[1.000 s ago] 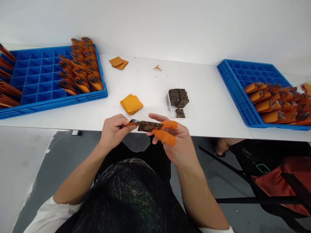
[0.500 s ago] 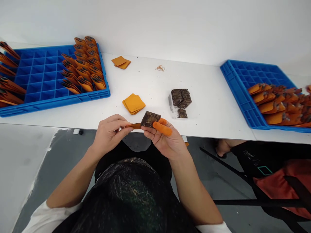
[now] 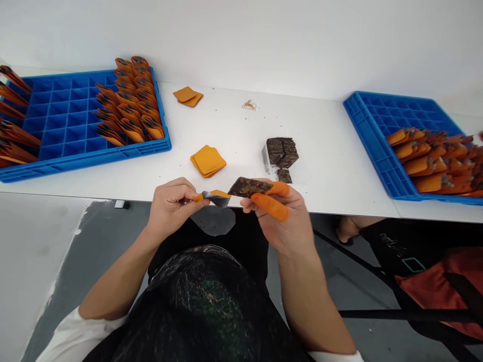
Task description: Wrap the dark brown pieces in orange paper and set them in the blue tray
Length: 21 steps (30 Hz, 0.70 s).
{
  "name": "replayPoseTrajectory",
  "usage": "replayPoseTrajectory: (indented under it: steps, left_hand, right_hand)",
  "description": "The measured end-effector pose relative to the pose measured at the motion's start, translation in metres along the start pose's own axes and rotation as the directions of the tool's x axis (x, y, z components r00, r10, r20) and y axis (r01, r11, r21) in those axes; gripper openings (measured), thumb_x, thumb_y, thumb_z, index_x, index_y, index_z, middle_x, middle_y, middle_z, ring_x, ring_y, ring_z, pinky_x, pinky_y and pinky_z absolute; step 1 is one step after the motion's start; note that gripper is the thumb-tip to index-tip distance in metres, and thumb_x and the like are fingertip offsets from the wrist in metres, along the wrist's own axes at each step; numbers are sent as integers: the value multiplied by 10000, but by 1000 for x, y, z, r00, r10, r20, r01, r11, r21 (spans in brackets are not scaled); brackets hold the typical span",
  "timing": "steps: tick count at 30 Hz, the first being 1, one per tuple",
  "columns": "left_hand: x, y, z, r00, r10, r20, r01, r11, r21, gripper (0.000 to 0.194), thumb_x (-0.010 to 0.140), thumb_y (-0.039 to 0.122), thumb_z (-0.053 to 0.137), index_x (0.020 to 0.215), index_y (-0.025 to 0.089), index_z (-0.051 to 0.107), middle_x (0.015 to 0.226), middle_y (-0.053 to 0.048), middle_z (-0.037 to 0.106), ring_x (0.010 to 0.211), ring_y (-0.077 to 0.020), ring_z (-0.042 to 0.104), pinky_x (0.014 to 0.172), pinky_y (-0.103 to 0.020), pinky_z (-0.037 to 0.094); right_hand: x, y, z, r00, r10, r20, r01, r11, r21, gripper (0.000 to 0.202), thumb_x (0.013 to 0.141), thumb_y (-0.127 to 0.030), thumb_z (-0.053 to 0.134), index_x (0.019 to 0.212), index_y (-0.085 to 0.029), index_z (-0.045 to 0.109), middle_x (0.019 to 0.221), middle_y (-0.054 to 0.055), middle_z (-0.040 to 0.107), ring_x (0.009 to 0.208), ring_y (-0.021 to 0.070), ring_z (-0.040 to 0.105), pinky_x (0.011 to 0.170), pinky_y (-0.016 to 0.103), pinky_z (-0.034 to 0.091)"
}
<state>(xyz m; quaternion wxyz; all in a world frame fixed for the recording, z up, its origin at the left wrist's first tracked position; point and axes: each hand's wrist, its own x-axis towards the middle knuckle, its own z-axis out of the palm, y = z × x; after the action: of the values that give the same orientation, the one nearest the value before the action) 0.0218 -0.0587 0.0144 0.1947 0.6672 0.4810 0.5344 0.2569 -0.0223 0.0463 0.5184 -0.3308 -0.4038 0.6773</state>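
My left hand (image 3: 174, 203) pinches the end of an orange paper pouch (image 3: 221, 193), whose mouth gapes and shows a dark grey inside. Between the thumb and fingers of my right hand (image 3: 289, 213) is a thin dark brown slab (image 3: 249, 187), flecked and rough. Orange finger cots (image 3: 270, 206) cover two of that hand's fingertips. The slab's left corner is right at the pouch's mouth; whether it is inside, I cannot tell. Beyond my hands lie a small pile of orange pouches (image 3: 208, 161) and a clear box of stacked dark slabs (image 3: 281, 152).
A blue divided tray (image 3: 86, 158) at the left holds rows of filled orange pouches. Another blue tray (image 3: 372, 156) with pouches stands at the right. Two orange pouches (image 3: 188, 96) and some rubber bands (image 3: 249, 105) lie farther back. A person's leg (image 3: 356, 229) shows beneath the table.
The pouch in my left hand has been spread at its mouth. My right hand has shifted right and turned, tilting the slab flatter.
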Motion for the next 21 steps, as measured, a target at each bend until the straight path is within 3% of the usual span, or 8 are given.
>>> replayPoseTrajectory:
  steps: [2, 4, 8, 13, 17, 19, 21]
  left_hand:
    - [0, -2, 2, 1000, -12, -6, 11, 1000, -8, 254, 837, 174, 886, 697, 183, 675, 717, 6, 674, 579, -89, 563, 512, -204, 418]
    - [1, -3, 3, 1000, -15, -12, 15, 1000, -13, 249, 838, 178, 884, 699, 183, 678, 715, 2, 675, 573, -89, 559, 504, -201, 416]
    - [2, -2, 2, 1000, 6, -7, -5, 1000, 6, 231, 860, 186, 865, 707, 183, 693, 711, -3, 680, 554, -83, 542, 478, -192, 397]
    - [0, -2, -3, 994, 105, 14, -106, 983, 148, 137, 891, 132, 812, 781, 186, 751, 753, -15, 727, 587, -88, 598, 501, -190, 427]
    - [-2, -3, -3, 972, 225, 73, -237, 928, 288, 78, 920, 121, 768, 897, 189, 799, 829, -45, 769, 710, -131, 689, 614, -230, 528]
    - [-3, -3, -2, 961, 256, 101, -275, 907, 320, 86, 946, 140, 752, 969, 193, 816, 870, -60, 785, 758, -149, 712, 664, -253, 563]
    - [-4, -4, -2, 963, 245, 108, -267, 910, 316, 84, 963, 170, 758, 1008, 195, 824, 894, -68, 791, 762, -149, 714, 662, -253, 566]
  right_hand:
    - [-7, -14, 3, 985, -162, 58, 170, 962, -212, 149, 777, -204, 939, 834, -273, 819, 985, -16, 825, 693, 103, 731, 626, 236, 614]
    - [-12, -25, 7, 948, -276, 159, 317, 857, -406, 153, 815, -142, 895, 857, -268, 817, 994, -5, 808, 717, 100, 698, 634, 245, 586]
    - [-14, -33, 12, 875, -368, 314, 482, 602, -637, 113, 878, -126, 828, 881, -232, 792, 926, 9, 781, 662, 91, 629, 552, 238, 498]
    - [-11, -31, 15, 814, -341, 470, 555, 216, -803, 90, 929, -113, 744, 894, -184, 786, 923, 37, 794, 667, 106, 644, 552, 256, 453]
    - [-8, -30, 22, 768, -252, 589, 585, -97, -805, 218, 942, -86, 656, 773, -166, 767, 913, 54, 795, 672, 136, 639, 563, 302, 413]
    - [-7, -29, 26, 751, -224, 621, 587, -202, -784, 281, 932, -56, 623, 698, -167, 733, 912, 69, 788, 667, 145, 614, 568, 318, 397]
    - [-5, -30, 27, 741, -196, 643, 601, -235, -764, 315, 932, -39, 600, 671, -171, 717, 921, 82, 780, 687, 154, 612, 583, 318, 405]
